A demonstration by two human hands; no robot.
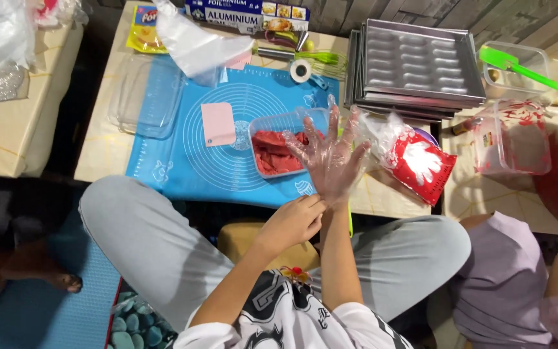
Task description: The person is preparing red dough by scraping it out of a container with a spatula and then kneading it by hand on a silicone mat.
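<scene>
Right hand (pixel 332 158) splayed, gloved; left hand (pixel 292 223) seemingly tugging cuff.

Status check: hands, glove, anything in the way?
Right hand spread, clear glove on. Left hand pinches its cuff at the wrist. Red dough tub just beyond; nothing blocking.

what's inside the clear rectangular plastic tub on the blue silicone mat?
The clear rectangular plastic tub on the blue silicone baking mat holds a red dough-like mass. The right hand, in a clear disposable glove, covers the tub's right part, so its contents there are hidden.
</scene>
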